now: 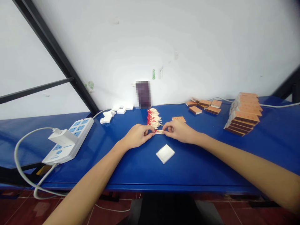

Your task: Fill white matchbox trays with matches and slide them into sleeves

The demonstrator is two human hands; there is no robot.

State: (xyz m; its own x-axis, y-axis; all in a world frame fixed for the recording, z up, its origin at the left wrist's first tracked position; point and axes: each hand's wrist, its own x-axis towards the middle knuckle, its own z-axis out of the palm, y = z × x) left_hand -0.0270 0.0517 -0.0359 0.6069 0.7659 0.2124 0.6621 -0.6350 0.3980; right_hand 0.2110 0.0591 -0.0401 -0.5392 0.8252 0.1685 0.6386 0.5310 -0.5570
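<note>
A pile of red-tipped matches lies on the blue table near the wall. My left hand and my right hand meet just in front of it, each pinching an end of a small bundle of matches held level between them. A white inner matchbox tray rests on the table directly below the hands. One orange matchbox lies just behind my right hand.
A white power strip with a plug and grey cable sits at the left. White trays lie near the wall. Loose orange matchboxes and a tall stack of matchboxes stand at the right. A black frame bar slants at the left.
</note>
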